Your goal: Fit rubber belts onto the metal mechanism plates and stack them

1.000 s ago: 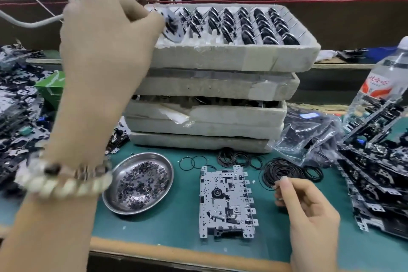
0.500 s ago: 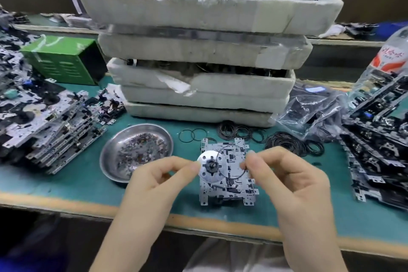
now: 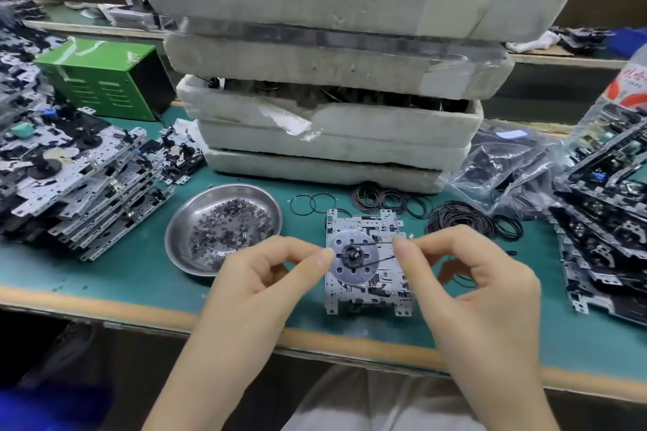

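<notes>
At the fingers: the flywheel disc [image 3: 352, 278] is pinched at its left rim by the left hand [image 3: 259, 276]; the rubber belt [image 3: 381, 260] is pinched at its free end by the right hand [image 3: 465, 276]
Belt: looped round the disc's black hub; stretched from there rightward, long axis left to right; right hand nearer
Disc: face turned up, over the mechanism plate [image 3: 364, 224]; contact cannot be told
Plate: laid flat on the table [image 3: 122, 266]; long axis running away from the person
Judged next: belt to be seated towards the right

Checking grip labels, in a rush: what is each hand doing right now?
Left hand: closed, fingers pinching the disc at its edge.
Right hand: closed, fingers pinching the belt looped on the disc.
</notes>
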A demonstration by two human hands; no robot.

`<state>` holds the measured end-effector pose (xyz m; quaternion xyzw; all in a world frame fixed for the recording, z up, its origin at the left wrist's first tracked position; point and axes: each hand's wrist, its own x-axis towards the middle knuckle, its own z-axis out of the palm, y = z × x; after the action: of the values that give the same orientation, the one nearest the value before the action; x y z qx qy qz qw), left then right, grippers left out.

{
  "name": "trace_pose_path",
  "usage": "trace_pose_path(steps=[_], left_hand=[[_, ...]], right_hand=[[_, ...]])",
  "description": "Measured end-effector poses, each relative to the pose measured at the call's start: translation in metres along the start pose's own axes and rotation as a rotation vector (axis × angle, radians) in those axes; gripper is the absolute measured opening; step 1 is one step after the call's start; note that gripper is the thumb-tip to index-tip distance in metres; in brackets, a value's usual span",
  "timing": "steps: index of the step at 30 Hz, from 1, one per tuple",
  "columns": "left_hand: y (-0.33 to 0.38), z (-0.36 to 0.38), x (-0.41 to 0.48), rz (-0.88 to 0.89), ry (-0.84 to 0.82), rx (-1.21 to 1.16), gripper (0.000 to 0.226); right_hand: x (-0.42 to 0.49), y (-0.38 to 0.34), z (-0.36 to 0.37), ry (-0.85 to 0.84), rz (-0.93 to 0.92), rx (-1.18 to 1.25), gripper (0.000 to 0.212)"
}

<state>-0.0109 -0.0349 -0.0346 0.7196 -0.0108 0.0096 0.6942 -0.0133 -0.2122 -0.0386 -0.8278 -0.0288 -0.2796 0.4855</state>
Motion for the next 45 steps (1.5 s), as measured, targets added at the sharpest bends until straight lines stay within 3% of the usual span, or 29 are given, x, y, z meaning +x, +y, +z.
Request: trace_pose_path(steps=[3, 5, 8, 11, 13, 16, 19, 22, 25, 28, 39, 40, 42, 44, 45], left_hand=[[-0.006, 0.001, 0.001, 0.075, -0.056, 0.017, 0.015], [-0.01, 0.004, 0.002, 0.176, -0.049, 0.087, 0.015], [-0.015, 0.009, 0.005, 0.367, 0.03, 0.26, 0.011], [-0.019, 0.012, 0.013, 0.591, 0.125, 0.476, 0.008], [-0.023, 0.013, 0.021, 0.759, 0.168, 0.606, 0.014], [-0.03, 0.018, 0.036, 1.036, 0.239, 0.773, 0.018], [-0.031, 0.021, 0.052, 1.204, 0.25, 0.885, 0.02], [-0.032, 0.022, 0.058, 0.959, 0.18, 0.889, 0.04], [-0.033, 0.019, 0.058, 0.718, 0.056, 0.718, 0.018], [-0.037, 0.018, 0.058, 0.645, 0.008, 0.641, 0.031], [-0.04, 0.02, 0.059, 0.649, 0.012, 0.621, 0.032], [-0.039, 0.019, 0.06, 0.673, 0.009, 0.653, 0.027], [-0.042, 0.014, 0.065, 0.883, 0.01, 0.844, 0.022], [-0.047, 0.01, 0.07, 1.051, -0.066, 0.861, 0.042], [-0.049, 0.009, 0.071, 1.02, -0.105, 0.798, 0.05]], right_hand=[[0.0, 0.0, -0.001, -0.021, 0.16, 0.144, 0.014], [0.003, 0.001, -0.003, -0.091, 0.329, 0.387, 0.015], [0.013, 0.008, -0.006, -0.406, 0.659, 0.926, 0.012], [0.025, 0.016, -0.013, -0.61, 0.688, 1.152, 0.016], [0.034, 0.018, -0.018, -0.652, 0.653, 1.085, 0.024], [0.047, 0.022, -0.02, -0.65, 0.575, 0.74, 0.039], [0.056, 0.03, -0.02, -0.596, 0.409, 0.485, 0.036], [0.061, 0.038, -0.019, -0.578, 0.317, 0.508, 0.038], [0.061, 0.048, -0.012, -0.582, 0.311, 0.499, 0.034], [0.059, 0.057, -0.009, -0.589, 0.315, 0.471, 0.037], [0.056, 0.062, -0.01, -0.593, 0.28, 0.443, 0.029], [0.056, 0.062, -0.011, -0.602, 0.272, 0.43, 0.029], [0.056, 0.06, -0.012, -0.621, 0.238, 0.409, 0.032], [0.055, 0.057, -0.015, -0.622, 0.156, 0.362, 0.04], [0.053, 0.055, -0.016, -0.611, 0.098, 0.299, 0.043]])
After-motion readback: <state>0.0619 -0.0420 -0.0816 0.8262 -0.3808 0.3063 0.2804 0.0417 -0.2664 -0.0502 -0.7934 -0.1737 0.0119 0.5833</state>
